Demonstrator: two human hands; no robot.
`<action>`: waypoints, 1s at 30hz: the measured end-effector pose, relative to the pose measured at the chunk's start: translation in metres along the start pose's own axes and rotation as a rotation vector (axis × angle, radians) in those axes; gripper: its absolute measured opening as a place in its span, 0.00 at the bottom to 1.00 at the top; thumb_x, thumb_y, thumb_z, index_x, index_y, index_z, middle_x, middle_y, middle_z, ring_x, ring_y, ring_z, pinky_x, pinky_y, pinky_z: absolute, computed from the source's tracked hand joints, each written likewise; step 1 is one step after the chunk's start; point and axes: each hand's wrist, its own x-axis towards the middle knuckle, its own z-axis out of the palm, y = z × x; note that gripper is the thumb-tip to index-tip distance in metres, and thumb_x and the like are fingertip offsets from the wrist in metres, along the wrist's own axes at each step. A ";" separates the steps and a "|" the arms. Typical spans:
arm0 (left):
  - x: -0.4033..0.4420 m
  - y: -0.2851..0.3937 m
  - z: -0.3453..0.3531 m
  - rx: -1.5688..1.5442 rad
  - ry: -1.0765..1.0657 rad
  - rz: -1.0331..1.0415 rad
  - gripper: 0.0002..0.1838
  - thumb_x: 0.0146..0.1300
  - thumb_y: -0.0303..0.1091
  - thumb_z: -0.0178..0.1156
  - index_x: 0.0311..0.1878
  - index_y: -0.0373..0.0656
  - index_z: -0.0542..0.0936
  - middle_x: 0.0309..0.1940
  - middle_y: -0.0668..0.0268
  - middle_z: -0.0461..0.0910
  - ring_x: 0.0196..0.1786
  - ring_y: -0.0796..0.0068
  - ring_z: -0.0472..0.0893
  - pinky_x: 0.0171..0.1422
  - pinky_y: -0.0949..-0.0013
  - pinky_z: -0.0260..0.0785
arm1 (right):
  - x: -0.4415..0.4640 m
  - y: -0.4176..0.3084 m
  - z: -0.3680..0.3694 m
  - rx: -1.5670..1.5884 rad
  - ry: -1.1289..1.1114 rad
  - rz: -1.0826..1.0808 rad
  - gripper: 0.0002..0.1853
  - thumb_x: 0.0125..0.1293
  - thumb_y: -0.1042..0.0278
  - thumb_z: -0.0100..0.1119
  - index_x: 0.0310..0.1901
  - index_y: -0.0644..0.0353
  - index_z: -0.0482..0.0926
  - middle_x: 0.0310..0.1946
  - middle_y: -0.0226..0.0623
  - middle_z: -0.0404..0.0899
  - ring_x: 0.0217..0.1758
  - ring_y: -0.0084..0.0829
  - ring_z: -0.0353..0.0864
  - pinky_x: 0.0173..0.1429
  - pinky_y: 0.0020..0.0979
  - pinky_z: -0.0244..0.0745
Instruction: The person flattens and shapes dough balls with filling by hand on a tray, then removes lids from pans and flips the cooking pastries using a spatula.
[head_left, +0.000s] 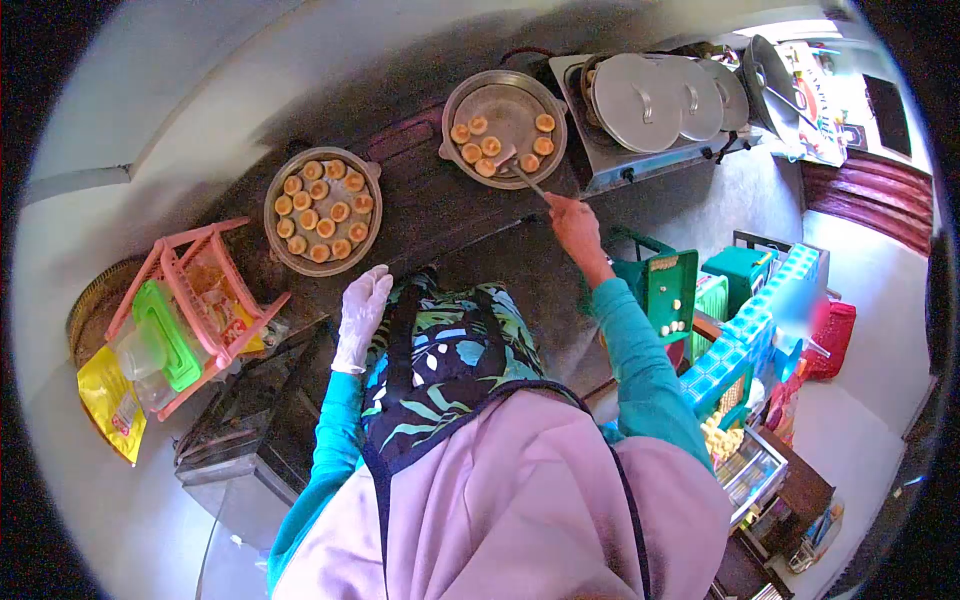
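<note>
My right hand (573, 232) is closed around the handle of a spatula (524, 179). The blade reaches into a round metal pan (553, 96), among several small browned round cakes (472, 153) near its front rim. A white glove covers my left hand (362, 312), which is in front of my apron with its fingers loosely extended and nothing visible in them. Just beyond it stands a second metal pan (372, 232), where many browned round cakes (326, 228) are spread over the bottom.
A gas stove (600, 180) with several metal lids (636, 103) on it is at the right of the pans. On the left are a pink rack (190, 240), a green-lidded container (165, 335) and a yellow packet (110, 405). Green trays (684, 290) stand at right.
</note>
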 end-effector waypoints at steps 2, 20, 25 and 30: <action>0.001 -0.002 0.000 0.017 -0.003 -0.016 0.22 0.66 0.40 0.55 0.55 0.31 0.78 0.50 0.49 0.81 0.56 0.60 0.80 0.62 0.65 0.68 | -0.002 0.005 0.017 0.047 0.061 -0.084 0.17 0.62 0.64 0.57 0.54 0.46 0.81 0.37 0.46 0.83 0.42 0.47 0.82 0.47 0.46 0.78; -0.012 0.005 -0.009 0.015 0.033 0.005 0.23 0.67 0.41 0.54 0.55 0.30 0.77 0.51 0.47 0.80 0.56 0.56 0.79 0.61 0.63 0.68 | 0.119 0.046 -0.028 0.007 -0.142 -0.403 0.19 0.58 0.71 0.61 0.52 0.46 0.82 0.30 0.50 0.80 0.26 0.43 0.77 0.36 0.36 0.74; -0.007 -0.008 -0.004 -0.023 0.035 -0.012 0.23 0.67 0.42 0.54 0.55 0.30 0.77 0.50 0.46 0.80 0.56 0.56 0.79 0.61 0.63 0.68 | 0.051 0.060 -0.007 0.279 -0.109 -0.118 0.18 0.60 0.68 0.58 0.53 0.46 0.82 0.35 0.49 0.82 0.35 0.48 0.80 0.45 0.41 0.76; 0.003 -0.004 0.001 0.015 -0.025 0.026 0.24 0.67 0.42 0.54 0.55 0.30 0.77 0.51 0.46 0.80 0.57 0.56 0.79 0.61 0.63 0.69 | 0.013 0.042 -0.019 0.050 0.027 0.016 0.18 0.60 0.65 0.58 0.52 0.46 0.82 0.36 0.48 0.83 0.42 0.48 0.82 0.51 0.46 0.77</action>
